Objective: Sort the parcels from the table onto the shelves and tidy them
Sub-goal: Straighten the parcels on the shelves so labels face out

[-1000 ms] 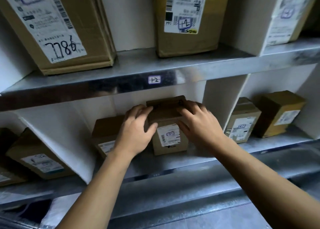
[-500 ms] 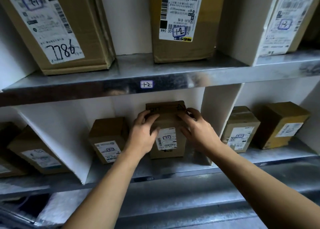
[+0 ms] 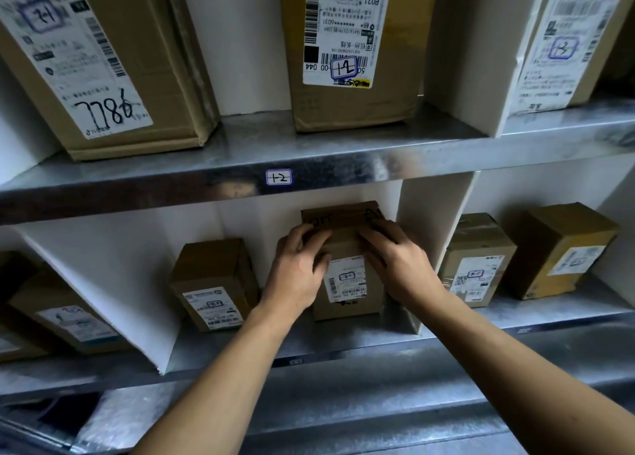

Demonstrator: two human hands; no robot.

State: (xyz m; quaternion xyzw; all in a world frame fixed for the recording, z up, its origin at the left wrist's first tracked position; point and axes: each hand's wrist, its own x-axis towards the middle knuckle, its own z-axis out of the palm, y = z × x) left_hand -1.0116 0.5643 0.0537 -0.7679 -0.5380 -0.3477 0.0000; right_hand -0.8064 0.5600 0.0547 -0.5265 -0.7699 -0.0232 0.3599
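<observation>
Upper shelf (image 3: 343, 148), grey sheet metal, running left to right, dim light glinting off its front lip. Small sticker (image 3: 279, 177) marked "1-2" sitting mid-lip. White back panel (image 3: 247, 42) showing behind. Lower shelf (image 3: 360, 337), same metal, lying beneath. White divider (image 3: 426, 234) standing right of centre, splitting the lower bay. Left divider (image 3: 103, 283) appearing slanted in this wide view. Nearer and lower, a dull metal ledge (image 3: 378, 417) running across, shadow pooling at bottom left.
</observation>
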